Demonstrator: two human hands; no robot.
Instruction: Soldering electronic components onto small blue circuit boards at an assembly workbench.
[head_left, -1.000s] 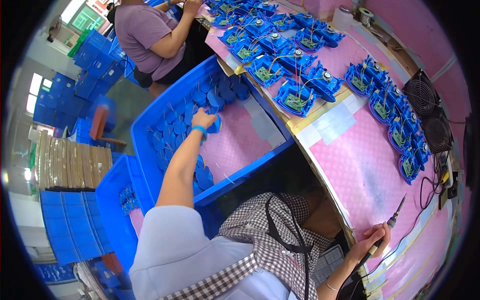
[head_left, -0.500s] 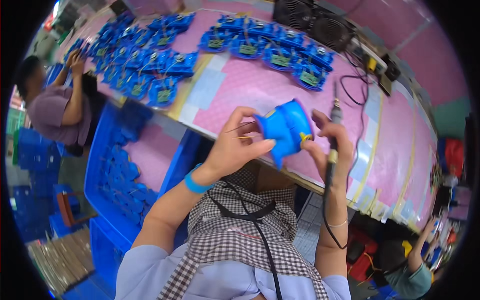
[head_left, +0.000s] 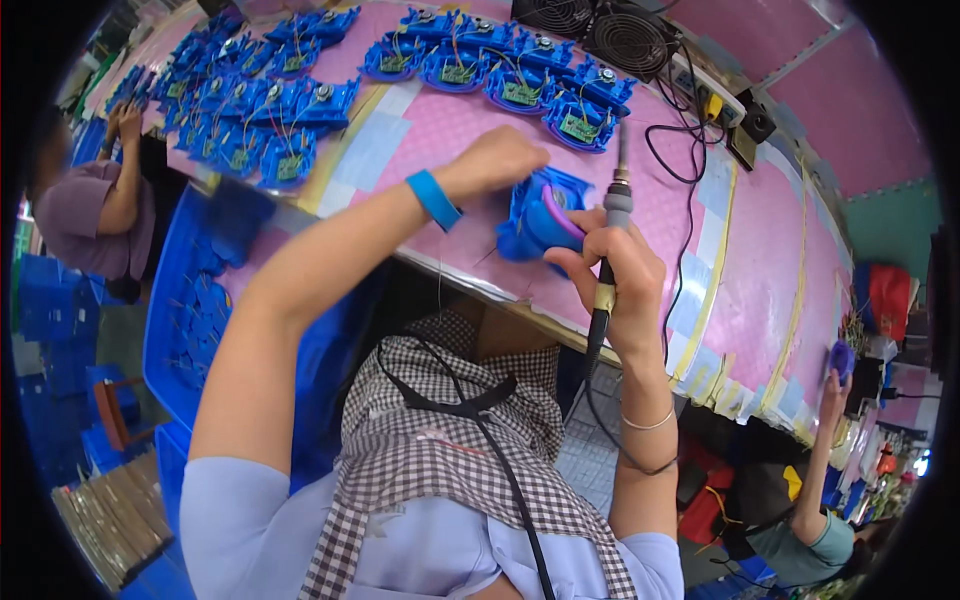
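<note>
In my right hand (head_left: 625, 285) is a soldering iron (head_left: 618, 205), its tip pointing up and away from me, its cable running down along my forearm. The thumb and fingers of that hand also grip a blue plastic housing (head_left: 540, 222) with a purple rim, tilted over the near part of the table. My left hand (head_left: 492, 162) is raised just beyond the housing's left side, its fingers curled together. What those fingers hold, if anything, is hidden. A blue band circles my left wrist.
Rows of blue housings with green circuit boards (head_left: 520, 93) stand along the far side of the pink-covered table (head_left: 440, 135). Two black fans (head_left: 630, 42) and a power strip (head_left: 708, 90) sit behind. A blue bin (head_left: 165, 330) with blue parts is at left; co-workers sit on both sides.
My left hand has let go of the housing's left side and moved up and away. The housing has turned in my right hand and come a little left, its purple rim now facing right.
</note>
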